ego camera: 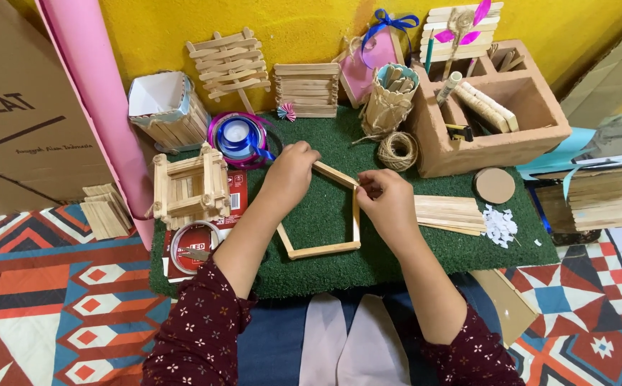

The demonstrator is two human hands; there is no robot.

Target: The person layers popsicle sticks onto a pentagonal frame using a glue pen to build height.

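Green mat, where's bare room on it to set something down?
Bare green mat lies along its near edge, below the stick frame, and inside that frame. The far edge is crowded: stick house, ribbon spool, twine ball, cardboard organizer.

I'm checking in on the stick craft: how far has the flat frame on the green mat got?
Done: the flat pentagon-shaped wooden stick frame has its sides laid. In hand: the left hand and right hand press its top corner sticks together. Left: the loose pile of flat wooden sticks lies unused beside it.
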